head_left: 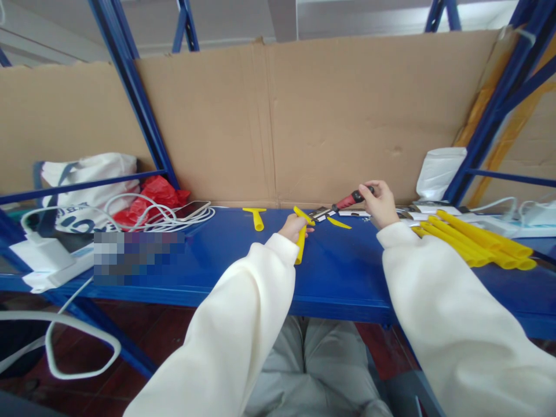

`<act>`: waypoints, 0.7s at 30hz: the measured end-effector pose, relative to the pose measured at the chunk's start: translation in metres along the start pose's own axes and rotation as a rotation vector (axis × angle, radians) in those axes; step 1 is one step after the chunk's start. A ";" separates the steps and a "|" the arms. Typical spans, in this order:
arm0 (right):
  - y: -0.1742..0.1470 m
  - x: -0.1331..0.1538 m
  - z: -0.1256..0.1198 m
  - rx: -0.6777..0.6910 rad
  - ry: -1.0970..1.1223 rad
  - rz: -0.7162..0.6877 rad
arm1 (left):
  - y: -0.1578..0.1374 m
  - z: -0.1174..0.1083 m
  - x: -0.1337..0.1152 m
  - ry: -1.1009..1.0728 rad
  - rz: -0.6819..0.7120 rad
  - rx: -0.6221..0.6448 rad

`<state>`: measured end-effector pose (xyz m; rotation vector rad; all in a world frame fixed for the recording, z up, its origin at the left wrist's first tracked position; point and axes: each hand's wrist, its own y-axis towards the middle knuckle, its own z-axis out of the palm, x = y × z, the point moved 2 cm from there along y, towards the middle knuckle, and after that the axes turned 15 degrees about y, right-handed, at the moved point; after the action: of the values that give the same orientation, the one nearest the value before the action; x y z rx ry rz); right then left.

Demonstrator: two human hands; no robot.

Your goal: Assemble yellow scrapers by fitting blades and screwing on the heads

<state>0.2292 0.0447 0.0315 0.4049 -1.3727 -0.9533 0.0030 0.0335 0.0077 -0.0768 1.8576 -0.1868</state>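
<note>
My left hand (293, 226) is closed around a yellow T-shaped tool (300, 249), its tubular handle pointing toward me and its crosspiece tilted at the top. The fingers of my right hand (379, 202) close on the black end of a screwdriver (348, 201) with a red and black handle. The screwdriver slants down to the left, its front end close to the crosspiece; whether they touch I cannot tell. Beside it lies a loose flat yellow strip (339, 223). Left of my hands, a second yellow T-shaped tool (258, 220) rests on the blue table (243, 255).
Several yellow tubes (486, 243) are piled at the right, near a white pouch (441, 174). White cables (169, 217), a red plastic bag (152, 200) and a white cloth bag (91, 185) occupy the left. A cardboard sheet (339, 116) stands behind, between blue posts.
</note>
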 end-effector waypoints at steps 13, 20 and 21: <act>-0.004 0.022 0.003 0.137 0.383 0.434 | 0.004 0.000 0.001 -0.009 -0.005 0.003; -0.003 0.015 0.002 0.020 0.361 0.382 | 0.009 0.001 0.004 -0.018 0.016 0.011; -0.003 0.014 0.002 0.016 0.358 0.387 | 0.009 0.001 0.005 -0.021 0.020 0.009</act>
<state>0.2251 0.0325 0.0386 0.2903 -1.0788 -0.5215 0.0030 0.0414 0.0015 -0.0540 1.8356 -0.1799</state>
